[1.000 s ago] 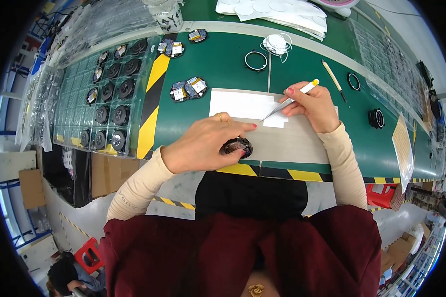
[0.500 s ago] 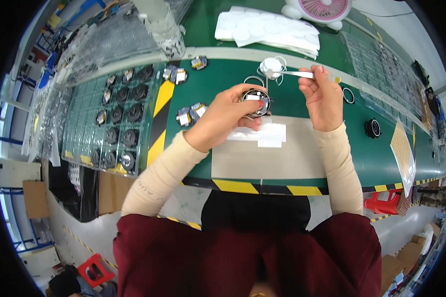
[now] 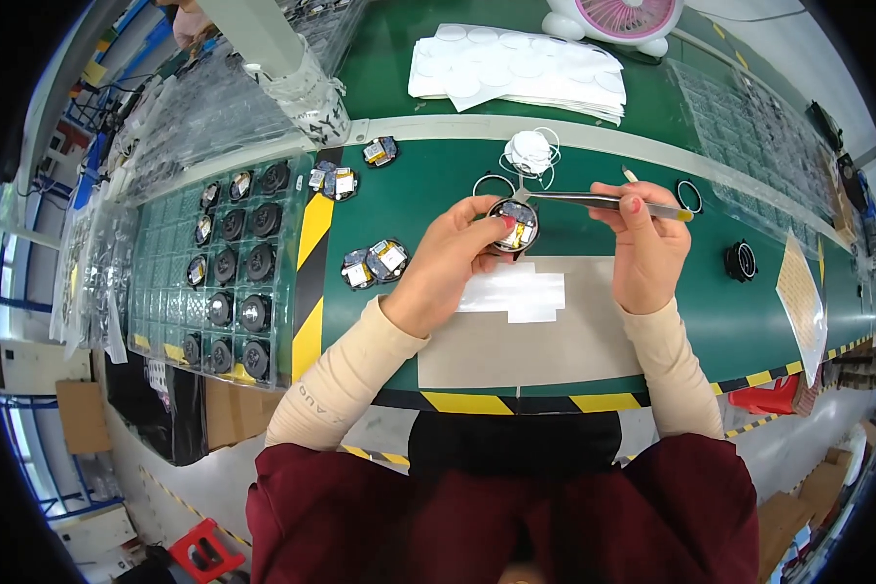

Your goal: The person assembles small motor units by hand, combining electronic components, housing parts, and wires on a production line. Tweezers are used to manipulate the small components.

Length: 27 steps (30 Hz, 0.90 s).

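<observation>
My left hand (image 3: pixel 448 255) is closed around a round electronic module (image 3: pixel 516 226), with the thumb pressed on its face. Inside its dark rim I see a circuit board and pale parts. My right hand (image 3: pixel 649 243) pinches a pair of metal tweezers (image 3: pixel 603 200), which point left. Their tips reach the module's upper edge, beside a small pale piece; whether they grip it I cannot tell. Just beyond lies a white round puck with a coiled cable (image 3: pixel 529 153), and a thin ring (image 3: pixel 493 187) is next to it.
A clear tray (image 3: pixel 156 292) of round black parts stands on the left. Several small circuit modules (image 3: pixel 374 263) lie nearby. Under my hands is a grey mat (image 3: pixel 574 346) with white paper strips (image 3: pixel 511 294). To the right are a black ring-shaped part (image 3: pixel 740 261) and another ring (image 3: pixel 688 196).
The tweezers' tips have moved from the white puck to the module's upper edge, and my right hand has turned. My left hand still holds the module. The whole view has shifted slightly.
</observation>
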Each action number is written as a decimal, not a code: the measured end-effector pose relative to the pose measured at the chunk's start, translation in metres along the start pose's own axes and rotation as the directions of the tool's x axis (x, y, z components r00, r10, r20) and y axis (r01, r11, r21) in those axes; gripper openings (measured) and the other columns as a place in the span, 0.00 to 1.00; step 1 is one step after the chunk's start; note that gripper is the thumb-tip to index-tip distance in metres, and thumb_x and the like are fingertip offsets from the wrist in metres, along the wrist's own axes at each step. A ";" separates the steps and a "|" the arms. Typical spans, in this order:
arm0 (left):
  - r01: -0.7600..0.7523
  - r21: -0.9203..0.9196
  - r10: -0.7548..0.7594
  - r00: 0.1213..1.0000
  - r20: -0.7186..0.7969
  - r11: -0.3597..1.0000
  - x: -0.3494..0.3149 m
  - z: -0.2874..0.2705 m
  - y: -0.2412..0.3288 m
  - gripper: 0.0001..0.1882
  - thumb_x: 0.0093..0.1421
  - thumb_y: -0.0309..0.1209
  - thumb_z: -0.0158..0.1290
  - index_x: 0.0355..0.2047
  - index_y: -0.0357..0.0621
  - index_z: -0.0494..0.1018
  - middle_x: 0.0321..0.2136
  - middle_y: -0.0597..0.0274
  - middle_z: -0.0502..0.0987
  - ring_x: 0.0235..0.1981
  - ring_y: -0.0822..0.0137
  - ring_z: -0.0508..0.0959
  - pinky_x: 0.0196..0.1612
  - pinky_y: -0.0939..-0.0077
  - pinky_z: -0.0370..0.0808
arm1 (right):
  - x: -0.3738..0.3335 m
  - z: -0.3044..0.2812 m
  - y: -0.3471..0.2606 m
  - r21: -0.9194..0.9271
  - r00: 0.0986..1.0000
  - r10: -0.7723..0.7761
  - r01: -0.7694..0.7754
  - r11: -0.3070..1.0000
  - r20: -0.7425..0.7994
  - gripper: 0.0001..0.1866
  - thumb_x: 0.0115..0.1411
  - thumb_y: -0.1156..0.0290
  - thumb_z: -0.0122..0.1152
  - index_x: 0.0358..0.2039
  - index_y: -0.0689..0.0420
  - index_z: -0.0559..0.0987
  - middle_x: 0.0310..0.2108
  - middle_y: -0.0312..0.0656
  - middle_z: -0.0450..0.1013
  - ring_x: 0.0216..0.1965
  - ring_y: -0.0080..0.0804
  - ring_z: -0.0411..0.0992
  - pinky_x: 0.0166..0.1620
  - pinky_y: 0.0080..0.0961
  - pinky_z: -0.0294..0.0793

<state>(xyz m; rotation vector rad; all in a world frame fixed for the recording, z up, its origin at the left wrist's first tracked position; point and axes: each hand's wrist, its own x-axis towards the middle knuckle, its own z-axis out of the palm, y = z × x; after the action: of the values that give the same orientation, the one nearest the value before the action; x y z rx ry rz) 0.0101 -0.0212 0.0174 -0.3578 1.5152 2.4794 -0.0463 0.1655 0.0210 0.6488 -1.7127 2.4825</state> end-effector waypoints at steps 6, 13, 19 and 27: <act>0.025 -0.067 -0.022 0.999 0.041 0.997 0.000 -0.003 0.000 0.15 0.59 0.27 0.43 0.46 0.38 0.62 0.37 0.56 0.73 0.25 0.74 0.73 0.27 0.86 0.71 | -0.003 0.001 0.002 -0.093 0.995 -0.097 0.097 0.991 -0.004 0.09 0.58 0.72 0.53 0.36 0.65 0.70 0.34 0.49 0.71 0.38 0.43 0.73 0.36 0.32 0.76; -0.054 -0.168 0.068 0.995 0.076 0.984 -0.006 0.003 0.000 0.18 0.59 0.24 0.37 0.51 0.36 0.58 0.40 0.47 0.72 0.36 0.59 0.78 0.33 0.76 0.79 | -0.009 0.005 0.004 -0.159 0.987 -0.156 0.159 0.974 0.033 0.07 0.58 0.76 0.53 0.35 0.67 0.71 0.32 0.51 0.71 0.36 0.45 0.74 0.36 0.32 0.77; -0.052 -0.196 0.053 0.999 -0.002 0.979 -0.006 0.003 0.000 0.15 0.59 0.23 0.36 0.47 0.38 0.60 0.39 0.45 0.72 0.38 0.54 0.77 0.36 0.71 0.79 | -0.013 0.009 0.002 -0.204 0.978 -0.177 0.196 0.959 0.108 0.07 0.56 0.78 0.53 0.35 0.69 0.72 0.32 0.52 0.72 0.35 0.43 0.74 0.37 0.32 0.77; -0.077 -0.170 0.074 0.997 -0.025 0.982 -0.006 0.004 -0.001 0.13 0.59 0.23 0.36 0.45 0.38 0.60 0.38 0.44 0.72 0.38 0.53 0.77 0.38 0.68 0.79 | -0.015 0.009 0.002 -0.234 0.969 -0.175 0.214 0.948 0.176 0.06 0.55 0.81 0.54 0.34 0.69 0.73 0.32 0.50 0.71 0.37 0.43 0.73 0.37 0.32 0.77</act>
<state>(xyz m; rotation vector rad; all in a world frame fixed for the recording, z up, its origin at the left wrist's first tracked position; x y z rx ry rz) 0.0157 -0.0176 0.0207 -0.3595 1.3499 2.6812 -0.0303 0.1591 0.0159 0.9498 -1.8698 2.0863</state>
